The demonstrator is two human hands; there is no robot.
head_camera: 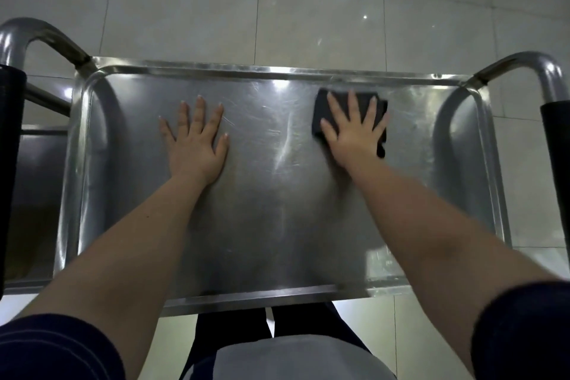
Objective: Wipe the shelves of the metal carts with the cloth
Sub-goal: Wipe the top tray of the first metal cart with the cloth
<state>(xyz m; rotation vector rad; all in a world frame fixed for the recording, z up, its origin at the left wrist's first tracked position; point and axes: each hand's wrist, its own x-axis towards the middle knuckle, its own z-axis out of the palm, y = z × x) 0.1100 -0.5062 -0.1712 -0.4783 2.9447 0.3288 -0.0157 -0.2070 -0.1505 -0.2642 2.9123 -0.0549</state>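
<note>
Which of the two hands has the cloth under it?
The right hand: it presses flat on the dark cloth. The left hand lies flat on the bare metal shelf.

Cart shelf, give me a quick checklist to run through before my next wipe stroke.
1. The cloth lies flat on the shelf, under the right hand: ok.
2. Fingers of the right hand spread, pressing the cloth: ok.
3. The left hand rests flat on bare metal: ok.
4. Path for a leftward stroke: not ok, the left hand lies in it.
5. Nothing else on the shelf: ok.
6. Wheels locked: cannot tell, out of view.
</note>
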